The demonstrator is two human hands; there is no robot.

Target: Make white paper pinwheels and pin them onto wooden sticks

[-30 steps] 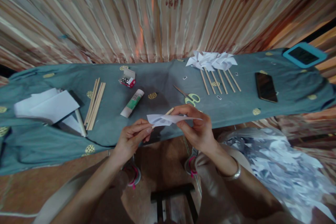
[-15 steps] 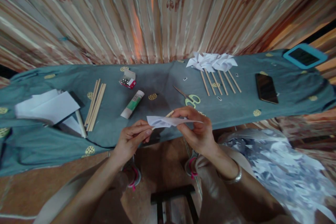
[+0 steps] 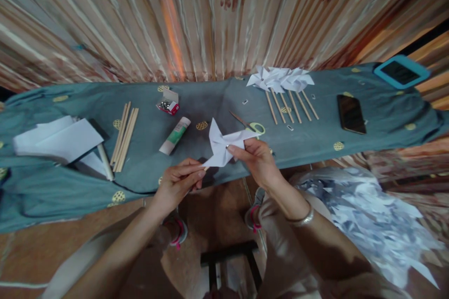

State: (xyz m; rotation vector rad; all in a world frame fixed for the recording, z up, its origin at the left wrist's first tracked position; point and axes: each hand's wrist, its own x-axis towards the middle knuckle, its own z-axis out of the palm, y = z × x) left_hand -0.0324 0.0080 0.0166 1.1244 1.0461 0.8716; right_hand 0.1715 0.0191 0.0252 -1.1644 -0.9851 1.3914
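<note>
A white paper pinwheel (image 3: 220, 150) is held above the near edge of the green cloth, its face turned up towards me. My left hand (image 3: 180, 180) pinches the wooden stick (image 3: 206, 168) that comes out from under the pinwheel. The thumb of my right hand (image 3: 258, 156) presses on the pinwheel's centre, beside a small shiny pin, with the fingers partly behind the paper. Just beyond my right hand lie scissors (image 3: 257, 128) with green handles. A glue stick (image 3: 175, 135) is on the cloth, beyond my left hand.
Finished pinwheels (image 3: 280, 79) lie at the back. A phone (image 3: 351, 114) and a blue-framed device (image 3: 401, 72) are to the right. Leftward are loose sticks (image 3: 125, 138), white paper (image 3: 59, 138) and a box of pins (image 3: 168, 103). A plastic bag of paper pieces (image 3: 375, 224) stands lower right.
The pinwheel has tilted from nearly edge-on to face-up. My right hand has shifted from the stick's far side to the pinwheel's centre. My left hand has barely moved.
</note>
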